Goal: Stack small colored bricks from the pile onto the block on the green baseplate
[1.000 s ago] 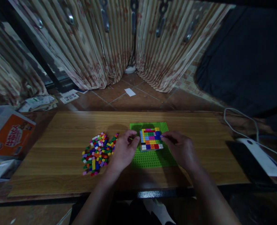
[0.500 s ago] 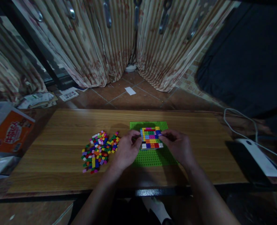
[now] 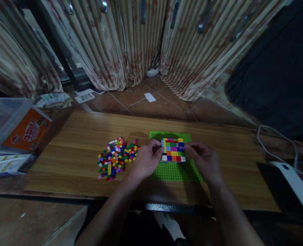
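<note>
A low block of colourful toy bricks (image 3: 172, 149) sits on a green studded baseplate (image 3: 177, 174). Its bricks run in rows of yellow, red, blue, white and other colours. At the block's left edge, my left hand (image 3: 147, 158) is curled, with thumb and forefinger against the side. On the right, my right hand (image 3: 204, 160) pinches a small purple brick (image 3: 181, 147) at the block's right edge; the fingers partly cover it. A heap of loose toy bricks (image 3: 115, 159) lies on the table left of my left hand.
The wooden table (image 3: 71, 150) has a dark front edge. Beyond its left end stand a clear plastic box (image 3: 10, 112) with an orange label and a carton. At the right end are a white device (image 3: 292, 181), a black flat item (image 3: 274, 181) and a white cable (image 3: 277, 128).
The view has shifted, so the table and bricks appear further right. My right fingertips have drawn slightly away from the block's right side; my left hand stays at its left edge.
</note>
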`<state>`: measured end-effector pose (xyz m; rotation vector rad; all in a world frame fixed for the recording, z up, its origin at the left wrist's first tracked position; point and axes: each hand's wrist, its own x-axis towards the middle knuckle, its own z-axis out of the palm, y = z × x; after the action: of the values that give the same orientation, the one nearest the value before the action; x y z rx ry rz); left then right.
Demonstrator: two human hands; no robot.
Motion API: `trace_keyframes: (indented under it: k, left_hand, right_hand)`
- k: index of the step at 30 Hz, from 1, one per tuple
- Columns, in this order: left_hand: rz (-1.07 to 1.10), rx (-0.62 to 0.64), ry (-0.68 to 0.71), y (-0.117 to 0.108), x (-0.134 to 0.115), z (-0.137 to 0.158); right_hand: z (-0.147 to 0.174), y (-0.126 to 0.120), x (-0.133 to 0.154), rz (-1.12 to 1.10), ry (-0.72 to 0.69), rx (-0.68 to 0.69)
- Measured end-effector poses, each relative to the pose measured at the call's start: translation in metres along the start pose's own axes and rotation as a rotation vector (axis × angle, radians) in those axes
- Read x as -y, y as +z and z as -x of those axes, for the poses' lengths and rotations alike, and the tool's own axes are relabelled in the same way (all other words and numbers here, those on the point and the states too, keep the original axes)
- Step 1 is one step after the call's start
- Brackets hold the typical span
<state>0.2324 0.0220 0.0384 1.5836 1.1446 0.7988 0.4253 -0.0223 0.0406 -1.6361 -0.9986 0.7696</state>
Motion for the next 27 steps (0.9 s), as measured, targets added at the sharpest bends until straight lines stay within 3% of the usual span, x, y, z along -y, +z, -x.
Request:
trace_keyframes:
  k: [11,23,27]
  left_hand:
    - [0.002,0.010,0.024,0.003,0.003,0.001]
    - [-0.062,-0.020,0.014,0.005,0.007,-0.001]
    - [-0.056,-0.009,0.001,0.004,0.006,-0.001]
  right_hand:
    - [-0.001,0.012,-0.003,0.027,0.103,-0.042]
    - [0.002,0.022,-0.007,-0.120,0.094,-0.128]
    - [0.004,0.025,-0.009,-0.227,0.152,-0.117]
